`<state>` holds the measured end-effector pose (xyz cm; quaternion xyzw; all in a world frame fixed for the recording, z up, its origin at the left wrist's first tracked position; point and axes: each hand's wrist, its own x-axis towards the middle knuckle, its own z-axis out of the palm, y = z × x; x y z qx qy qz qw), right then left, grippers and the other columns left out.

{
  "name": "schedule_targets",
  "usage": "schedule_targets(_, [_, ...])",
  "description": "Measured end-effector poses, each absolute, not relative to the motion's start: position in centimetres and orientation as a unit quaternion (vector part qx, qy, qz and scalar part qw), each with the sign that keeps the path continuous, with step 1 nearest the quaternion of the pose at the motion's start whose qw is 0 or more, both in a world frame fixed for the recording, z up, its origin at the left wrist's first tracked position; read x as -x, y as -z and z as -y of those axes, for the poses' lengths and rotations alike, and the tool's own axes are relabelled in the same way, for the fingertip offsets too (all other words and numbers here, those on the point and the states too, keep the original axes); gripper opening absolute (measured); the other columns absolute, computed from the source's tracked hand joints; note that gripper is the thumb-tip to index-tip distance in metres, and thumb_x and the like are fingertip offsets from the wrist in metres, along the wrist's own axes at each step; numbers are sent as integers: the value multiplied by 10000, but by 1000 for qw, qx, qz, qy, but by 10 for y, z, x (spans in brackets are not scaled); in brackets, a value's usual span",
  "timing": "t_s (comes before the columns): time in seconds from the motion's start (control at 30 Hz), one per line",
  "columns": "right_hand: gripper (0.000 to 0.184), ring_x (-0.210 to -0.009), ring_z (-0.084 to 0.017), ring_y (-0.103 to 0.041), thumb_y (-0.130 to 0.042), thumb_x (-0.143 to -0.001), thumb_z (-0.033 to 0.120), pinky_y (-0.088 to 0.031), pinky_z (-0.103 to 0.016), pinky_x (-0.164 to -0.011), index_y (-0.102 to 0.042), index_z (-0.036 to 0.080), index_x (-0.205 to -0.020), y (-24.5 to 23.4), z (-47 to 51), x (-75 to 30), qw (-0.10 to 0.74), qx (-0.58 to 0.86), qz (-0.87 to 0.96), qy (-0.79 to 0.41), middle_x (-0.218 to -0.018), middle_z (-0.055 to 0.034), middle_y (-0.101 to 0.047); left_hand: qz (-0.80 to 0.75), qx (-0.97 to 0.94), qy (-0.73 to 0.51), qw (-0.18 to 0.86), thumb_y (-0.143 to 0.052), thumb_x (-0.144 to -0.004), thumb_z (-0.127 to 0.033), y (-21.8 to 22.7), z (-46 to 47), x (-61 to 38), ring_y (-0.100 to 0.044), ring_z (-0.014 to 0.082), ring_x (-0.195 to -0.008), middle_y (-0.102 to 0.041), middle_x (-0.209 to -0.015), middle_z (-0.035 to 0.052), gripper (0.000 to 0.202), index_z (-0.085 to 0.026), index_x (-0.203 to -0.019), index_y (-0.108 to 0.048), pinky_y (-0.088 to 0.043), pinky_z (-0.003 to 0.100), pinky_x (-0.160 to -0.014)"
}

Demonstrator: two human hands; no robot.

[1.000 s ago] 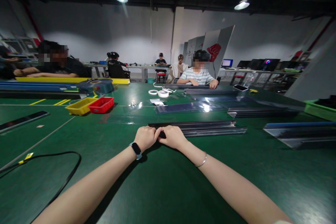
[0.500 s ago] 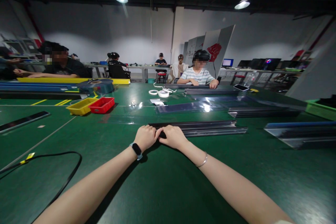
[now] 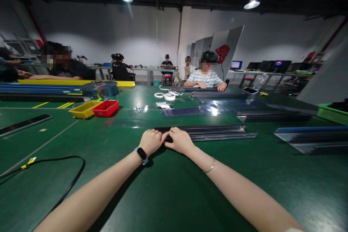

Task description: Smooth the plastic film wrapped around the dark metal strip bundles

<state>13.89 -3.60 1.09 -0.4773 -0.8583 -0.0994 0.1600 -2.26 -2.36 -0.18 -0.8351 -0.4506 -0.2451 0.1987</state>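
Note:
My left hand (image 3: 151,141) and my right hand (image 3: 179,140) rest side by side on the green table (image 3: 168,188), fingers curled and thumbs meeting. Both press on the near left end of a long dark metal strip (image 3: 217,132) that runs off to the right. The fingertips are hidden behind the knuckles. A dark band sits on my left wrist, a thin bracelet on my right.
A red tray (image 3: 106,108) and a yellow tray (image 3: 84,109) stand at left. A black cable (image 3: 67,174) loops at near left. More dark strips (image 3: 272,116) and clear film (image 3: 201,110) lie beyond. A person in a striped shirt (image 3: 205,78) sits opposite; others sit at left and behind.

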Motion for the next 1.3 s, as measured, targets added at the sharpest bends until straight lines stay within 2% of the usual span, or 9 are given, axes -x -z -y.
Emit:
schedule_targets(0.2, [467, -858, -182, -522, -406, -750, 583, -391, -278, -728, -576, 164, -866, -10, 33, -137, 139, 501, 848, 105, -855, -73, -573, 453, 833, 254, 192, -262, -883, -358, 3, 22, 23, -552, 167, -602, -610, -597, 88, 504, -134, -584, -600, -344, 285, -587])
schedule_targets(0.3, [462, -820, -181, -549, -383, -767, 575, -393, -280, -726, -579, 164, -847, -9, 32, -136, 126, 508, 846, 103, -826, -73, -592, 446, 836, 253, 197, -269, -882, -351, 2, 23, 23, -543, 160, -609, -599, -594, 80, 484, -139, -591, -591, -346, 285, -596])
schedule_targets(0.5, [388, -796, -189, -564, -412, -775, 512, -397, -278, -700, -579, 165, -817, -9, 30, -136, 128, 508, 844, 110, -810, -70, -606, 385, 863, 246, 214, -274, -889, -293, -5, 31, 17, -523, 151, -682, -564, -663, 49, 347, -161, -714, -544, -346, 284, -650])
schedule_targets(0.67, [404, -804, -191, -566, -412, -780, 503, -391, -276, -719, -583, 144, -849, -11, 27, -137, 107, 491, 858, 108, -833, -89, -612, 373, 883, 234, 161, -224, -903, -289, -2, 29, 15, -519, 132, -631, -561, -682, 32, 340, -165, -759, -506, -349, 258, -591])
schedule_targets(1.0, [366, -828, -186, -517, -419, -781, 489, -377, -276, -709, -556, 155, -840, -10, 33, -135, 142, 497, 845, 137, -864, -86, -572, 400, 869, 244, 159, -243, -891, -311, -4, 31, 12, -535, 143, -642, -584, -676, 37, 357, -172, -730, -529, -358, 269, -621])
schedule_targets(1.1, [404, -836, -191, -502, -423, -765, 529, -371, -281, -710, -551, 155, -847, -11, 34, -135, 162, 502, 836, 151, -874, -88, -559, 424, 853, 249, 177, -248, -889, -317, -3, 30, 16, -535, 148, -619, -589, -648, 50, 386, -164, -696, -545, -350, 282, -628])
schedule_targets(1.3, [456, -816, -185, -517, -376, -772, 570, -374, -276, -694, -564, 157, -814, -8, 33, -138, 146, 500, 841, 145, -821, -80, -569, 432, 839, 256, 210, -261, -886, -293, -3, 29, 21, -528, 161, -625, -583, -628, 61, 386, -155, -679, -557, -337, 305, -638])
